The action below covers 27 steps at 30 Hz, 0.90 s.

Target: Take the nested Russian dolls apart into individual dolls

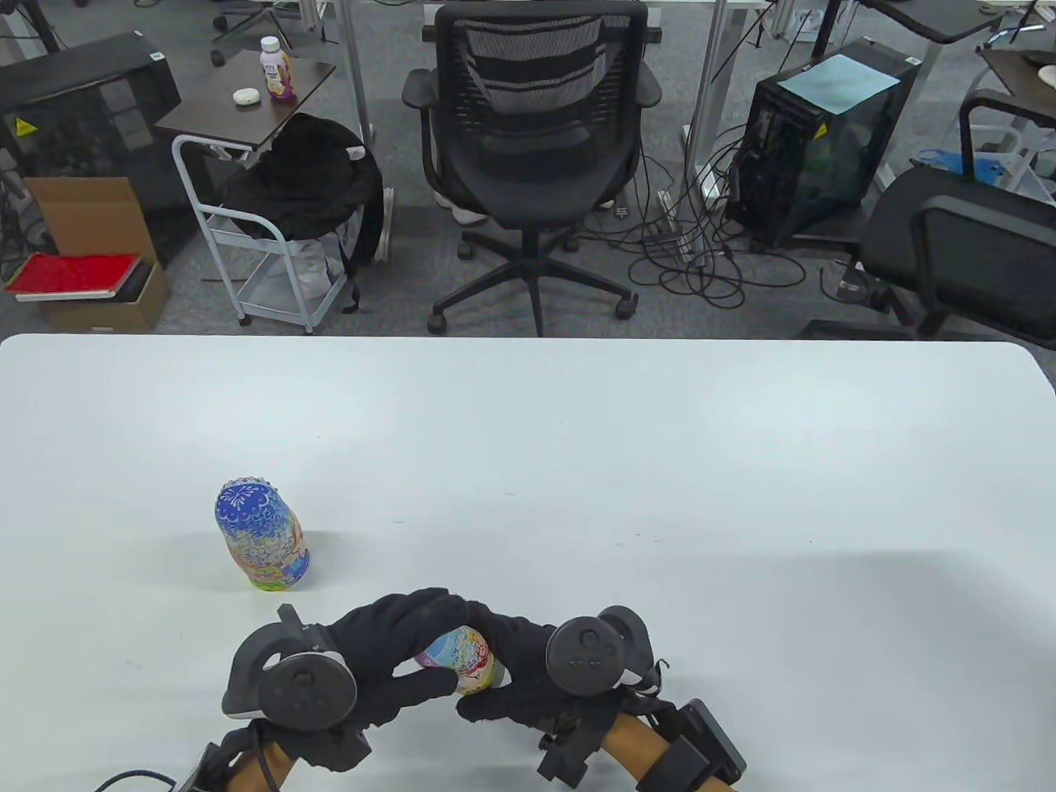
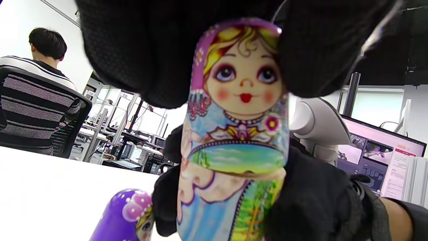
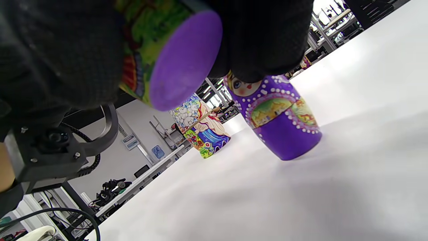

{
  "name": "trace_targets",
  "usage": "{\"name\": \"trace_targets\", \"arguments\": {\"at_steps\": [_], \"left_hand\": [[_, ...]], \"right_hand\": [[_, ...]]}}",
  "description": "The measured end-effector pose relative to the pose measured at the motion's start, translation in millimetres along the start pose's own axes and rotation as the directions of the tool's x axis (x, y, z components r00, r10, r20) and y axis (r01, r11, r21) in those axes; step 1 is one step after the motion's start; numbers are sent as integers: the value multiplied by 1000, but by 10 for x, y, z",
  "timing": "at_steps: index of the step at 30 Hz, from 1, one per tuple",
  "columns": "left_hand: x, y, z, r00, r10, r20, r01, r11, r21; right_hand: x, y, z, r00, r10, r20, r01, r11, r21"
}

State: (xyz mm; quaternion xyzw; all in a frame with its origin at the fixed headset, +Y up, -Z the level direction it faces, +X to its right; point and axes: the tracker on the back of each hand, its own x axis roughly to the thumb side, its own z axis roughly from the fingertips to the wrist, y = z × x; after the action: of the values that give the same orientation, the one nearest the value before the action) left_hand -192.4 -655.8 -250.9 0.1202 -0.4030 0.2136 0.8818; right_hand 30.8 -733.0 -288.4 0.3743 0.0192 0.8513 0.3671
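Both hands hold one painted doll [image 1: 464, 656] a little above the table's near edge. My left hand [image 1: 396, 652] grips its head half [image 2: 240, 90], which has a girl's face and a pink scarf. My right hand [image 1: 520, 672] grips its body half [image 2: 227, 207], and the doll's purple base [image 3: 185, 57] shows between my right fingers [image 3: 67, 50]. The seam between the two halves is visible, and they still touch. A purple doll [image 3: 281, 124] stands on the table close under the hands and is hidden in the table view. A blue-topped doll [image 1: 262, 536] stands further left.
The white table [image 1: 660, 495] stretches wide behind and to the right of the hands. An office chair [image 1: 532, 157], a cart and computer towers stand on the floor beyond its far edge.
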Motion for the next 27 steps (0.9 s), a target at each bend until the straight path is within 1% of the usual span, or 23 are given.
{"name": "trace_targets", "arguments": {"at_steps": [5, 9, 14, 18, 23, 25, 26, 27], "left_hand": [[-21, -93, -74, 1000, 19, -15, -19, 999, -27], [-69, -126, -132, 999, 42, -29, -43, 998, -41], [-124, -140, -197, 992, 115, -46, -118, 990, -82], [-149, -161, -205, 991, 122, -46, -126, 989, -78], [-206, -215, -180, 985, 162, -50, -165, 985, -47], [-212, -236, -174, 986, 160, -51, -162, 986, -36], [-213, -248, -167, 988, 149, -45, -150, 988, -30], [-221, -252, -159, 988, 148, -44, -148, 989, -7]], "right_hand": [[-91, -37, 1, 999, -35, -38, 34, 999, -22], [-165, -55, -5, 991, -113, -76, 110, 993, -44], [-212, -97, 6, 988, -137, -75, 133, 989, -58], [-204, -99, 5, 986, -148, -78, 142, 987, -80], [-206, -135, 10, 980, -182, -85, 172, 979, -110], [-197, -127, 6, 980, -178, -86, 169, 981, -100], [-196, -116, -9, 982, -170, -84, 163, 984, -75], [-190, -113, -29, 980, -181, -86, 180, 984, -19]]}}
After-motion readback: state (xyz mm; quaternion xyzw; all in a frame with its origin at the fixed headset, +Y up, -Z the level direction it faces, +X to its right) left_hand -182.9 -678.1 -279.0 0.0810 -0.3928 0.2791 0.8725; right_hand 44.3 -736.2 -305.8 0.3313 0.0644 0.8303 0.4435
